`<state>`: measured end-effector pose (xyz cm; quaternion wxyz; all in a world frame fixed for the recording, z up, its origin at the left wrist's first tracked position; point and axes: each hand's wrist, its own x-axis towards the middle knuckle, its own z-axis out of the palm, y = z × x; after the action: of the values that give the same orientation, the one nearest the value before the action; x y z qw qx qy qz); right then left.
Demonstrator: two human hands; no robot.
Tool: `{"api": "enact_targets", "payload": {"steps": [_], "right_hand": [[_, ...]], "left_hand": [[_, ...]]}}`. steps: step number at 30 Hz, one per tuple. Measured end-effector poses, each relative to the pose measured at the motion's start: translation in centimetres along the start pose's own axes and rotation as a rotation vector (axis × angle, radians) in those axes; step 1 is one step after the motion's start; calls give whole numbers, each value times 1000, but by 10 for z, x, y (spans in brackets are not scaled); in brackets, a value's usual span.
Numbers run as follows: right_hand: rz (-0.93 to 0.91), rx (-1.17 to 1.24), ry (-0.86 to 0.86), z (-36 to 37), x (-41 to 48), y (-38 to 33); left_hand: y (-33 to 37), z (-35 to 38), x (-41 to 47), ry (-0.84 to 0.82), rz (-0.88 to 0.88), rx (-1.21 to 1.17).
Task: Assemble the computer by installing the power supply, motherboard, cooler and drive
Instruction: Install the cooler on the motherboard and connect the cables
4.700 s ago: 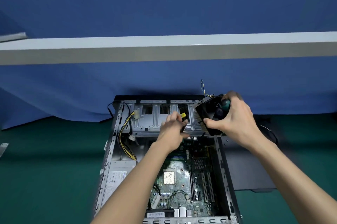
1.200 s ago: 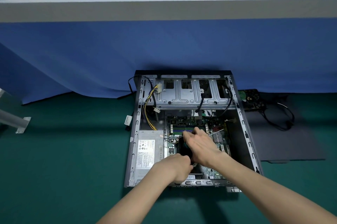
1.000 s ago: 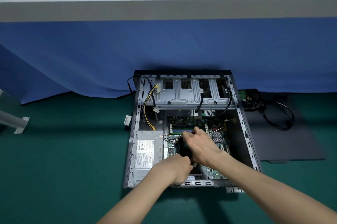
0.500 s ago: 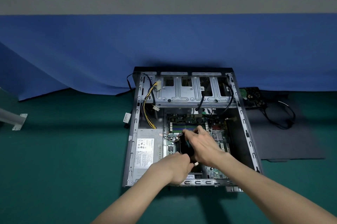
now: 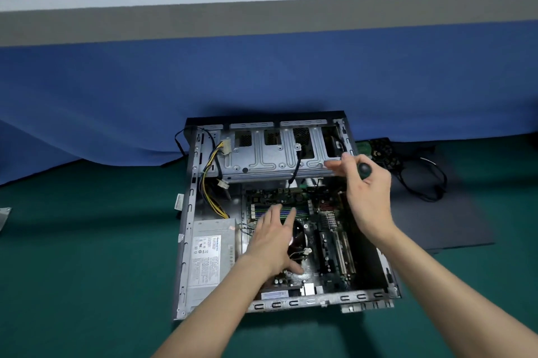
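Green mat under open case, blue drape behind

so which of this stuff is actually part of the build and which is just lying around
Part of the job: case, power supply, motherboard, cooler under the left hand, screwdriver in the right hand.
Lying about: side panel, circuit board, black cable, metal bracket at the far left.

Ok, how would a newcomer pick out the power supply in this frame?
Find the open grey metal computer case on the green table. In its near-left corner sits the silver box-shaped power supply, beside the green motherboard. Only it carries a white printed label.
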<state>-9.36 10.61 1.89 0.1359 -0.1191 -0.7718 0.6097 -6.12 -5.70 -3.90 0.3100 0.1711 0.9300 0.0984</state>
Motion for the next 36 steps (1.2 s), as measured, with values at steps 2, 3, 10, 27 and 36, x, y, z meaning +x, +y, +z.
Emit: {"api": "enact_targets", "payload": {"steps": [2, 3, 10, 27, 36], "right_hand": [[5, -38, 17, -5, 0, 4], [16, -60, 12, -7, -1, 7], [49, -255, -128, -27, -10, 14], [143, -304, -312, -28, -21, 31], [133, -367, -381, -27, -17, 29]], "left_hand": [[-1, 6, 10, -65, 23, 24], [-2, 8, 13, -56, 29, 63], [-2, 12, 20, -17, -23, 156], [-9, 16, 24, 40, 17, -103], [-6, 20, 39, 271, 87, 48]]}}
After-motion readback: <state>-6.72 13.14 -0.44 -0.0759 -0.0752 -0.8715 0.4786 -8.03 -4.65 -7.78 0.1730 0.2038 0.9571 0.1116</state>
